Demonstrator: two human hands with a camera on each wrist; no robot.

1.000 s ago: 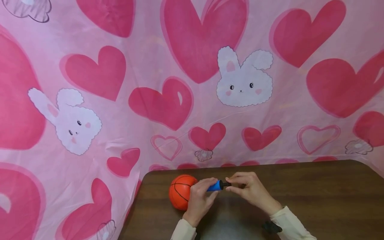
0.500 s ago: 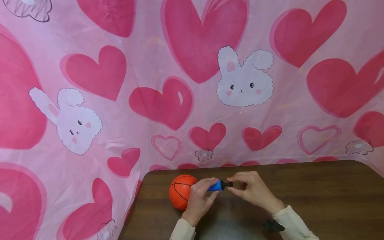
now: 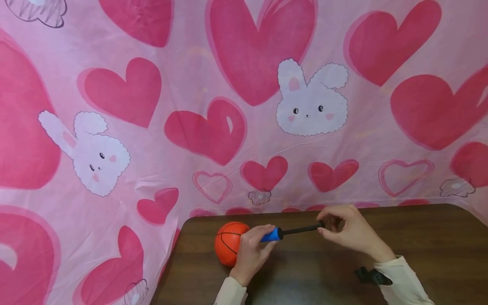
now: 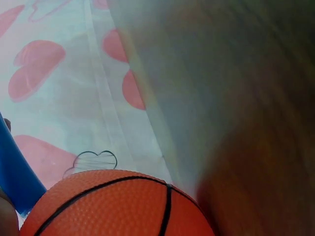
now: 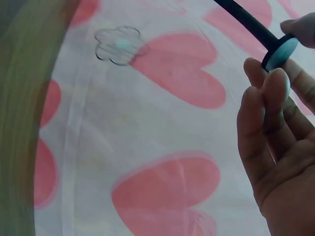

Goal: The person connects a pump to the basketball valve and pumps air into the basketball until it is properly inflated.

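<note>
My left hand [image 3: 251, 252] grips the blue barrel of a small hand pump [image 3: 271, 234], right beside an orange basketball [image 3: 228, 245] with black lines. In the left wrist view the blue pump [image 4: 18, 179] meets the edge of the ball [image 4: 123, 206]; whether a needle enters it is hidden. Between thumb and fingertips, my right hand [image 3: 352, 231] pinches the round end of the pump's black rod [image 3: 301, 230], which stands drawn out of the barrel. The right wrist view shows that disc-shaped handle [image 5: 280, 53] held by the right hand [image 5: 288, 162].
The brown wooden table [image 3: 427, 250] lies under both hands. Behind it hangs a pink cloth [image 3: 263, 135] printed with hearts and rabbits, reaching down to the table's back edge. A black strap-like piece [image 3: 371, 276] sits at the right sleeve.
My right hand has moved right and slightly up, drawing the black rod far out of the blue barrel. The left hand and the ball have hardly moved.
</note>
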